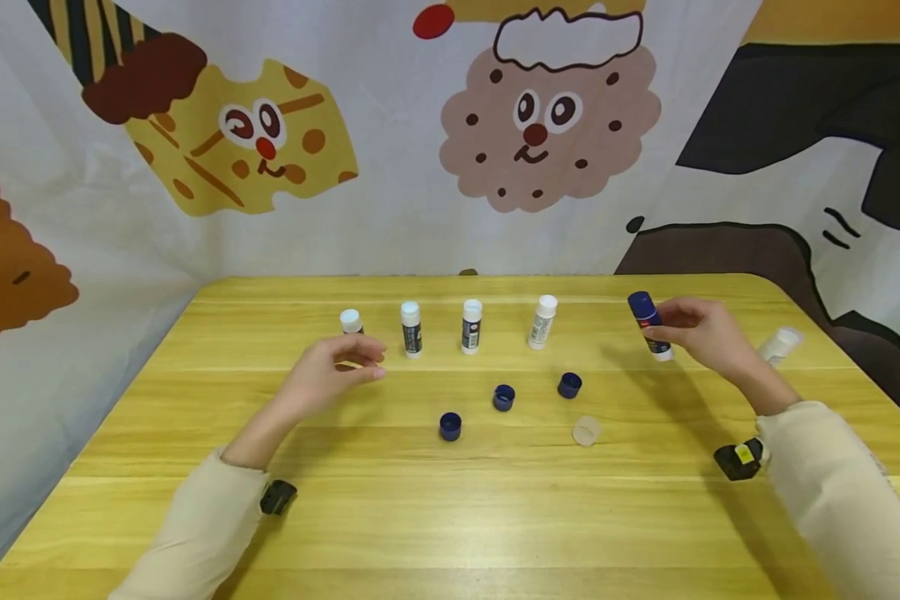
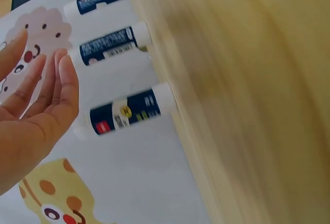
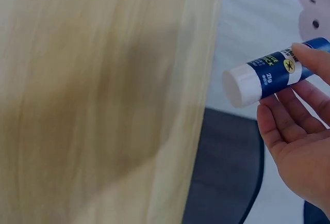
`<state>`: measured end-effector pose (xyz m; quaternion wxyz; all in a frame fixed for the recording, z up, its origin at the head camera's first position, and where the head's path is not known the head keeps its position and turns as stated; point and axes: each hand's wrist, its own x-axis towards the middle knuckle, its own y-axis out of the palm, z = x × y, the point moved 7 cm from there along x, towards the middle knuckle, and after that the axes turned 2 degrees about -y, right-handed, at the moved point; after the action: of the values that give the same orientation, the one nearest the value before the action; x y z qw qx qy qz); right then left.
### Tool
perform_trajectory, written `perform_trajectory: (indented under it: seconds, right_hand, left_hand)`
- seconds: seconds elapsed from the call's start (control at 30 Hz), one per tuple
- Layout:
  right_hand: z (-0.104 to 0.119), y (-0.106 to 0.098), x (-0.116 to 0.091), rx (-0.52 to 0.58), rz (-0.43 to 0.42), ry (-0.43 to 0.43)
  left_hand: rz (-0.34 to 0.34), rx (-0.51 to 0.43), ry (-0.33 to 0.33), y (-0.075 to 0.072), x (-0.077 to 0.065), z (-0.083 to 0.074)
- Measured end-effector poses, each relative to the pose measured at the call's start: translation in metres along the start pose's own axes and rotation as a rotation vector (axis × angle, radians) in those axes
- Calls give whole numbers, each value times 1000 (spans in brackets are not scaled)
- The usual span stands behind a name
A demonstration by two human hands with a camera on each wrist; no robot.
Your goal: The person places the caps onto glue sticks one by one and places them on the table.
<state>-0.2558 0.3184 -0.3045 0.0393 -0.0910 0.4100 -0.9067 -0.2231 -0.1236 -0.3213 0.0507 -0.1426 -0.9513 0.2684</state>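
Navy-blue and white, one capped glue stick (image 1: 651, 320): tilted, raised off the table (image 1: 450, 517) toward its right side, barrel pinched between thumb and fingers of the right hand (image 1: 697, 333); blue cap (image 1: 640, 302) in place. Left hand (image 1: 324, 375): holding nothing, fingers loosely bent, thumb apart, in front of the leftmost stick (image 1: 351, 319), which it partly hides. Uncapped, upright, continuing that row: second stick (image 1: 412, 331), third stick (image 1: 472, 327), fourth stick (image 1: 542, 322). Loose blue caps, three: near cap (image 1: 450, 427), middle cap (image 1: 504, 397), far cap (image 1: 570, 385). Translucent disc-like piece (image 1: 587, 431), one. Pale cylinder (image 1: 782, 344), partly behind the right wrist; type uncertain. Step in hand, as judged: readying the held stick for uncapping. Next move seemingly calls for the left hand to cross over and pull the cap, the right steadying the barrel.
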Motion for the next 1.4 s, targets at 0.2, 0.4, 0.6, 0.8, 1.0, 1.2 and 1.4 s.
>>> perform_trajectory:
  seconds: [0.2, 0.4, 0.6, 0.8, 1.0, 1.2, 1.4]
  right_hand:
    - [-19, -6, 1, -12, -46, 51]
    - [-32, -8, -2, -20, -38, 114]
    - [-43, -9, -5, -14, -40, 149]
    - [-49, -10, -8, -23, -57, 142]
    - [-51, -9, -9, 4, -56, 140]
    - [-52, -8, -10, -3, -32, 141]
    - [-52, -9, -12, 17, -26, 127]
  left_hand:
    - [10, 13, 0, -10, -3, 7]
    - [27, 43, -8, -21, -5, 10]
    - [28, 63, -17, -32, -10, 11]
    - [26, 74, -19, -39, -12, 15]
    - [27, 79, -19, -41, -13, 18]
    - [25, 87, -29, -42, -13, 18]
    - [25, 90, -33, -43, -12, 19]
